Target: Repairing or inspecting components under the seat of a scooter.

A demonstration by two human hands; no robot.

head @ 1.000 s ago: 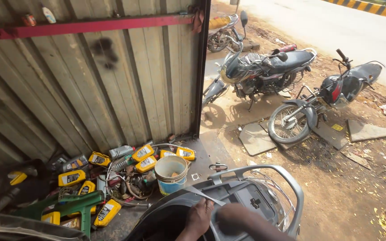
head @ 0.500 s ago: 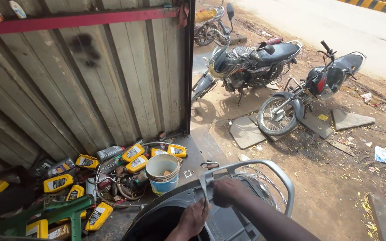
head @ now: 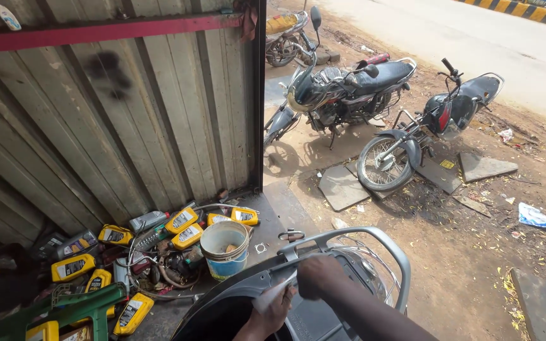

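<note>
Right hand: right hand [head: 314, 276] fisted on one end of a pale cloth [head: 274, 295], low centre of the frame
Left hand: left hand [head: 273, 314] clamped on the cloth's lower end, just below the right
Scooter: grey grab rail [head: 374, 237] curves just above both hands
Bucket: white and blue bucket [head: 225, 248] left of the hands
Bottles: yellow oil bottles [head: 181, 220] at lower left
Motorcycles: two motorcycles [head: 342, 88] parked at upper right

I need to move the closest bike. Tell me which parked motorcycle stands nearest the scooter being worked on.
The motorcycle with the red tank, on the right: its front wheel is closest. The black one stands behind it.
</note>
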